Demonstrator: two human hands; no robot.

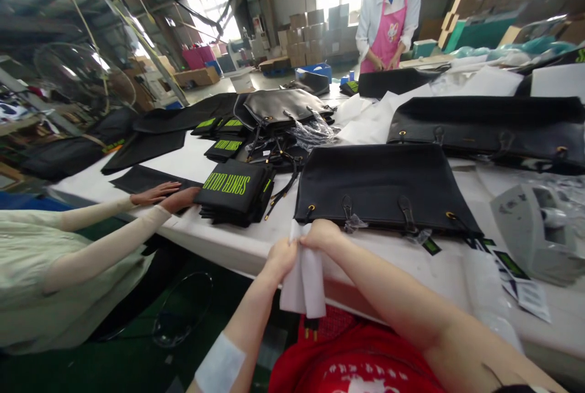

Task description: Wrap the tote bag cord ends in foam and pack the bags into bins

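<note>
My left hand and my right hand meet at the table's front edge. Both are closed on the upper part of a folded white sheet, which hangs down over the edge. Dark cord ends with gold tips show below the sheet; how they join it is hidden. Just beyond my hands lies a black handbag on its side, its handle loops, gold eyelets and green-black tags towards me. My right hand is close to the bag's near left corner; I cannot tell whether it touches.
To the left, a co-worker's hands rest by a stack of black dust bags with green lettering. More black bags lie behind on the white table. A grey tape dispenser stands right. Another person in a pink apron stands across.
</note>
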